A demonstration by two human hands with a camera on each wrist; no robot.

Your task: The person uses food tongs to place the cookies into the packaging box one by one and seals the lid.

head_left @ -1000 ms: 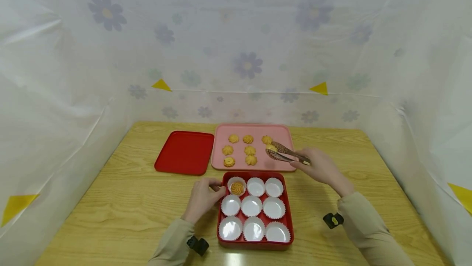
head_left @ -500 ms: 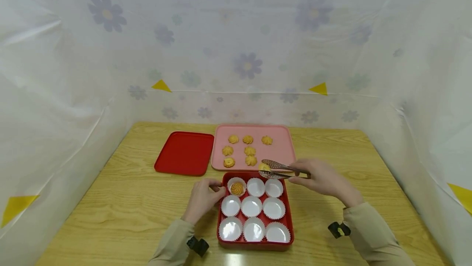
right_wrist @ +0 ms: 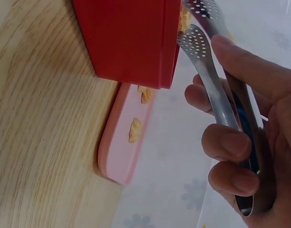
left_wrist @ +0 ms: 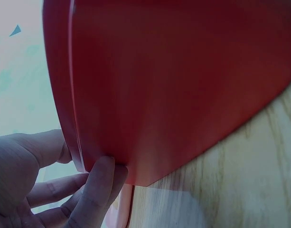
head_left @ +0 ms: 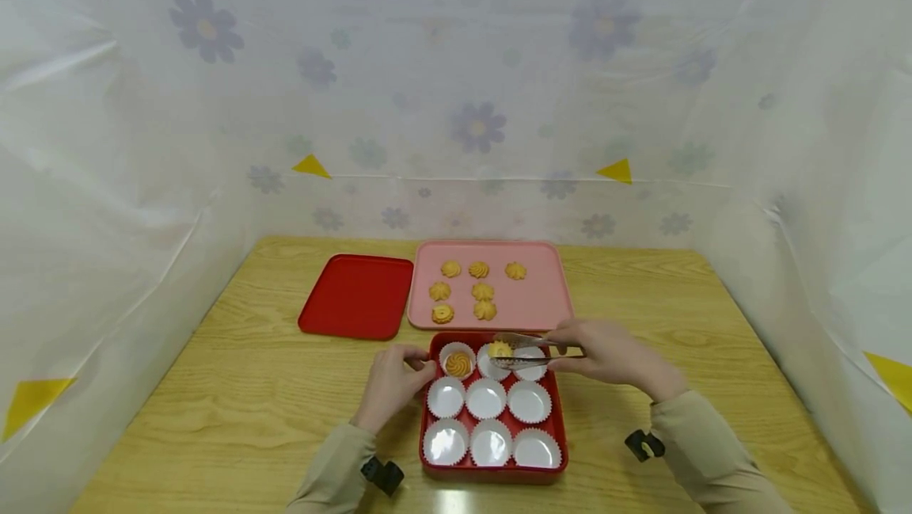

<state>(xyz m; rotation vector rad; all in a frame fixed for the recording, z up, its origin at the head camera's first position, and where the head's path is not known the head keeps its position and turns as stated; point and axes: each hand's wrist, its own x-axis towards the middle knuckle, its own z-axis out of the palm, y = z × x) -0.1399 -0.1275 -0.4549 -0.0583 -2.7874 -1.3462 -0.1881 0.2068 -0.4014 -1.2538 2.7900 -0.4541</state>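
My right hand (head_left: 609, 353) grips metal tongs (head_left: 530, 352) (right_wrist: 216, 99), which pinch a yellow cookie (head_left: 499, 349) over the top-middle paper cup of the red box (head_left: 559, 427). The box holds several white paper cups; the top-left cup has a swirl cookie (head_left: 458, 363) in it. My left hand (head_left: 394, 378) holds the box's upper left corner, thumb and fingers (left_wrist: 95, 190) on its red wall (left_wrist: 173, 85). Behind the box, a pink tray (head_left: 537, 300) (right_wrist: 119, 156) carries several cookies.
A red lid (head_left: 356, 295) lies on the wooden table (head_left: 235, 395) left of the pink tray. White flowered sheeting walls the table in on the left, back and right. Black wrist cameras sit on both sleeves.
My right hand has carried the tongs and cookie from the pink tray's right side toward me and left, to above the box's top row. The left hand stayed put.
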